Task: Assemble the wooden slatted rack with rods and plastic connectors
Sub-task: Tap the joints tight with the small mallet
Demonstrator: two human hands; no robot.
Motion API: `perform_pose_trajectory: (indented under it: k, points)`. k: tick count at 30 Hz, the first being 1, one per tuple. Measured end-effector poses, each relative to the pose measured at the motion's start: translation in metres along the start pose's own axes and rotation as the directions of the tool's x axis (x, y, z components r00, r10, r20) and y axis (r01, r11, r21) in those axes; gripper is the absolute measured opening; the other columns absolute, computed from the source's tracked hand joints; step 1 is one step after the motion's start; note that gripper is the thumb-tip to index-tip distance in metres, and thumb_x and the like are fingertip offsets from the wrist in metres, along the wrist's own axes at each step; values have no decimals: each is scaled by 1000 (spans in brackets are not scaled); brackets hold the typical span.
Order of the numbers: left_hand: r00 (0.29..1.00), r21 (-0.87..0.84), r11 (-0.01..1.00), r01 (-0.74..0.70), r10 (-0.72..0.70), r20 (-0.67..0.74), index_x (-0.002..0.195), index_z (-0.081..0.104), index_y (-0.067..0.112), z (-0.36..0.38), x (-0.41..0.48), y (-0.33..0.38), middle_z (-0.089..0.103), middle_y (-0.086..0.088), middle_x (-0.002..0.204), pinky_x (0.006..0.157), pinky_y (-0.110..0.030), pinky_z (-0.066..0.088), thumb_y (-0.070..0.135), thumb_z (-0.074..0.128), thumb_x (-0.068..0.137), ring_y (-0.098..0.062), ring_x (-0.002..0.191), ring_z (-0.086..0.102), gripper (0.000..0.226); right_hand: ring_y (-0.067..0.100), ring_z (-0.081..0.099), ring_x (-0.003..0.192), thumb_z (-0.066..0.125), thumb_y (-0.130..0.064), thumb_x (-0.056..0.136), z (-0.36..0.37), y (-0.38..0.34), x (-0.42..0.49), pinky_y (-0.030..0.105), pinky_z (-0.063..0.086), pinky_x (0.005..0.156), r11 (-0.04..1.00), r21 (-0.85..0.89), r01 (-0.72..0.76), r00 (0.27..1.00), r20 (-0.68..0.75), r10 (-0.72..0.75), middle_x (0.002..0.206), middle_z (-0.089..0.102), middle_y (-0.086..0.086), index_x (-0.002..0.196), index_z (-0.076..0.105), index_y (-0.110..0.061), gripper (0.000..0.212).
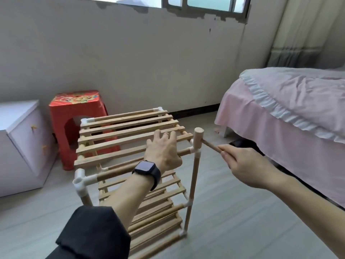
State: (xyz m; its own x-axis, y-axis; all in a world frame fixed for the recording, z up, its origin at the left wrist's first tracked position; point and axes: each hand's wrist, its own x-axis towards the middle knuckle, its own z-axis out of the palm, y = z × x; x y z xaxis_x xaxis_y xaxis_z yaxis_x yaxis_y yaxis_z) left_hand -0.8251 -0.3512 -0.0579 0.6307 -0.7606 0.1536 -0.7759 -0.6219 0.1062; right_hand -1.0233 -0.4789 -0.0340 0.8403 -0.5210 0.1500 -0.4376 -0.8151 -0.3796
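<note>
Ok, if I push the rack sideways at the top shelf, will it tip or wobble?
The rack probably wobbles: thin rods meet in push-fit plastic connectors. Tall, narrow and open-slatted, it looks light and likely tips easily. The left hand on top seems to steady it.

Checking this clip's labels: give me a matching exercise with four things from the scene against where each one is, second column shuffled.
1. left hand
2. mallet
3. red stool
4. bed

A. right of the rack, under a pink cover
B. resting on the rack's top shelf
C. behind the rack, by the wall
D. held in the right hand, head at a white corner connector

Pairs: 1-B, 2-D, 3-C, 4-A
</note>
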Motion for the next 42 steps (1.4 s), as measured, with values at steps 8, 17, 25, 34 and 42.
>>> perform_pose_trajectory:
  k: [8,17,25,34,42]
  points:
    - [993,69,991,-118,117,12,136,41,24,-4,-17,-46,55,-1,138,108,-50,42,50,67,82,-27,146,24,64,7,55,60,41,-45,103,5,-8,-21,32,38,52,997,-52,59,994,-92,-63,62,57,-16,101,65,-33,27]
    - [995,135,986,-94,87,57,142,33,23,-1,-18,-42,44,-10,148,111,-52,34,36,61,86,-29,150,14,64,12,58,66,47,-45,103,-11,-27,-16,42,50,68,996,-66,67,997,-36,-70,67,62,-6,103,70,-28,29]
    - [994,146,984,-100,91,63,140,33,21,-3,-19,-45,46,-9,146,110,-52,34,32,58,87,-28,150,14,59,29,57,69,44,-43,103,13,-13,-18,37,47,60,984,-178,-25,998,-54,15,71,61,1,94,65,-26,29]
    - [993,136,985,-108,101,57,139,35,21,-3,-18,-44,47,-9,143,108,-52,36,31,59,87,-29,147,17,58,25,65,72,48,-36,105,-3,-18,-17,40,53,68,992,3,129,875,-472,-113,78,71,-1,123,67,-28,27]
    - [993,138,984,-109,101,66,136,36,20,-3,-19,-44,48,-10,141,107,-53,36,31,57,86,-29,148,16,55,25,63,64,49,-38,103,-2,-36,-9,40,51,61,972,-149,184,950,-228,-215,68,65,-1,108,69,-26,24]
